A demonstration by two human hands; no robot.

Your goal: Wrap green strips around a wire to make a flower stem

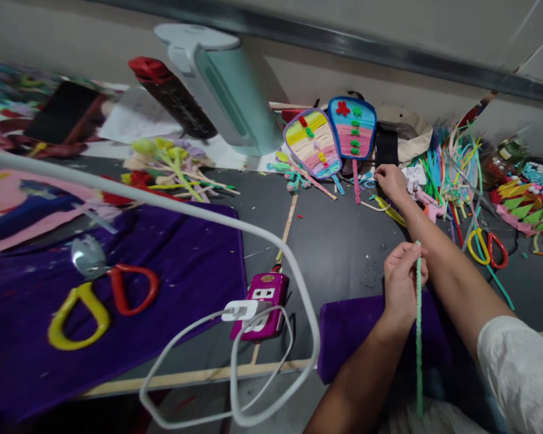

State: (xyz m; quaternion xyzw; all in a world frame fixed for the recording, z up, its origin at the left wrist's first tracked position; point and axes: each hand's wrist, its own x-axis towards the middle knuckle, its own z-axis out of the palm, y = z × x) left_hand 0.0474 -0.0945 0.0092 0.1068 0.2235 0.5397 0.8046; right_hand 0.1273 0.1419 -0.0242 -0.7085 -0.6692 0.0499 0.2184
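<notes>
Green pipe cleaner (419, 325) hangs low and right of middle, pinched at its top by the left hand (402, 278), while the right hand (390, 179) reaches up with fingers curled on the scraps (380, 202), so it might slip.

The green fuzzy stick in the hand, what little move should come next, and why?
Probably close the right hand on a piece from the craft bits by the pipe-cleaner fans and bring it back. The left hand already pinches the green pipe cleaner upright over the purple cloth, while the right hand reaches far out.
</notes>
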